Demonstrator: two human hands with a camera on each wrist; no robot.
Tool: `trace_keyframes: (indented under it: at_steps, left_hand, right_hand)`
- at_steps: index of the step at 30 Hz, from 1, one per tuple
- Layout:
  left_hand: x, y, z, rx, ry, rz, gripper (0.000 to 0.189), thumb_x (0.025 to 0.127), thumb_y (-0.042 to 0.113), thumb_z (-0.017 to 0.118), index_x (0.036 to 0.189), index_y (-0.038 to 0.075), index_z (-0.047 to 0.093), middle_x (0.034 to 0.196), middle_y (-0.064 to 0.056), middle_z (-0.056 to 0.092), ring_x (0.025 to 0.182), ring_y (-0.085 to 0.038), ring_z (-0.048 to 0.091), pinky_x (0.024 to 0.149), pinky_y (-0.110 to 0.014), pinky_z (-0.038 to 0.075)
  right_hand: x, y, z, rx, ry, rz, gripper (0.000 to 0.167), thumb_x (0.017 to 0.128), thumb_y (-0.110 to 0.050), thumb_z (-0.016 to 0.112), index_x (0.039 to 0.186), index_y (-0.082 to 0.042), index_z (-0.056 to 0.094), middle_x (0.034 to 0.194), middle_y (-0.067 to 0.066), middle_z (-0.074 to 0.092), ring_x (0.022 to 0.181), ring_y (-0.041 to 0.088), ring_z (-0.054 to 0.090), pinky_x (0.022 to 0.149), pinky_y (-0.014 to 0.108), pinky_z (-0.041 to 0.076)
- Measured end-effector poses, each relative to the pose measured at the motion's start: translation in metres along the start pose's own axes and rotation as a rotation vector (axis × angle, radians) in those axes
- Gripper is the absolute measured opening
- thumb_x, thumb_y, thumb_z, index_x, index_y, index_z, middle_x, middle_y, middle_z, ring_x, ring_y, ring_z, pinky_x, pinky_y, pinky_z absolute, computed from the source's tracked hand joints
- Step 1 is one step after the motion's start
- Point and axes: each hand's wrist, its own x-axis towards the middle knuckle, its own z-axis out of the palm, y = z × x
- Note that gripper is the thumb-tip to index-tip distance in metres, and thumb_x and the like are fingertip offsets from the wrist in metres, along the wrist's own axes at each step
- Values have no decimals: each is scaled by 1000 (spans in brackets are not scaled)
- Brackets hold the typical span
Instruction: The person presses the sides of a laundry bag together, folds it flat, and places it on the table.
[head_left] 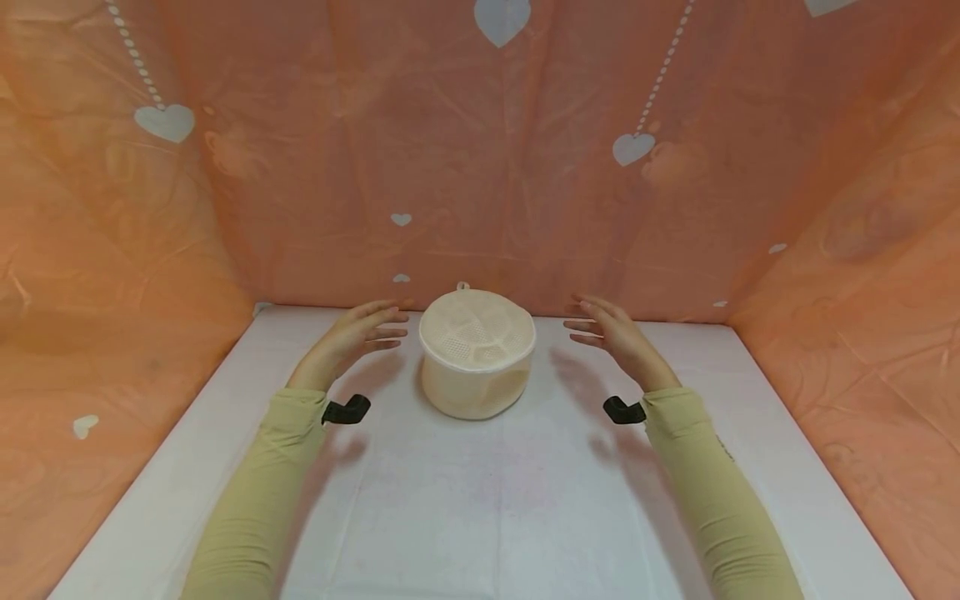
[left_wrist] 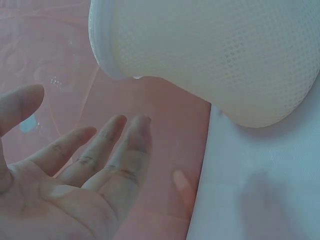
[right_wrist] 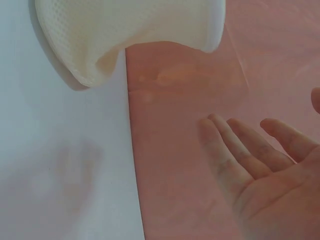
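Note:
A round, cream mesh laundry bag (head_left: 477,350) stands upright on the white table, its mesh lid on top and a small loop at the back. To the left of it, my left hand (head_left: 347,337) is held in the air with fingers extended and a gap to the bag's side. My right hand (head_left: 619,340) mirrors it on the other side, also apart from the bag and holding nothing. In the left wrist view the mesh wall (left_wrist: 215,55) looks slightly sagged below the rim. A dented fold (right_wrist: 107,60) in its side shows in the right wrist view.
The white-covered table (head_left: 480,500) meets an orange curtain (head_left: 480,167) with pale hearts at the back and both sides. A black wrist mount juts inward from each sleeve, the left one (head_left: 347,409) and the right one (head_left: 624,410).

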Motion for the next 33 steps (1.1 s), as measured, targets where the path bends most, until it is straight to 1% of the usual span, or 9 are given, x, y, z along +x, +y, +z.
trace_keyframes:
  at_steps: [4,6,8,10,14,17,23,28,33]
  left_hand:
    - [0,0,0,-3,-8,10,46,102,20,49,144,4,40,141,-10,45,121,-31,50,102,-46,41]
    - [0,0,1,-2,-4,10,46,102,20,49,144,4,40,142,-9,45,120,-28,52,102,-45,42]
    - [0,0,1,-3,-8,11,46,102,21,49,144,4,40,142,-8,45,120,-30,51,102,-45,42]
    - [1,0,1,-8,-14,10,46,102,21,50,144,4,41,143,-10,44,123,-34,49,102,-45,42]
    - [4,-1,2,-27,-35,-6,46,102,22,49,144,4,40,146,-15,38,127,-39,44,103,-46,40]
    - [5,-2,2,-33,-46,-18,47,102,22,48,145,4,38,147,-18,36,127,-39,43,104,-46,40]
    - [3,-2,2,-23,-34,-44,50,102,22,47,147,5,34,142,-22,40,126,-41,44,103,-46,40]
    - [4,-3,3,-59,-15,-63,51,102,22,48,148,6,33,140,-25,41,126,-42,44,102,-45,41]
    - [5,-5,5,-95,-29,-66,53,102,23,48,150,6,30,143,-27,38,128,-42,41,103,-44,41]
  right_hand:
    - [1,4,4,21,-7,7,53,105,-29,40,149,-2,28,150,16,28,129,43,40,102,44,42]
    - [1,6,5,38,-10,12,54,105,-29,41,149,-1,28,150,17,29,129,44,40,102,45,42]
    - [1,7,7,44,-10,15,53,104,-29,41,148,-1,29,148,19,31,128,43,41,102,44,42]
    - [1,9,8,54,-14,16,54,105,-29,41,148,0,28,147,21,33,128,43,41,102,45,42]
    - [1,11,11,71,-7,29,51,105,-27,40,147,0,29,145,21,37,127,41,44,102,45,42]
    - [1,12,14,80,-10,40,50,105,-27,39,147,-1,30,144,20,39,127,40,44,102,45,42]
    - [2,14,20,76,-19,59,51,105,-27,39,148,-1,29,144,22,38,127,42,43,102,45,42]
    - [2,16,23,83,-15,67,51,105,-26,38,147,0,27,145,26,34,127,43,43,102,48,41]
    - [3,18,25,120,-17,63,49,106,-24,38,146,2,28,146,29,32,128,47,38,103,50,39]
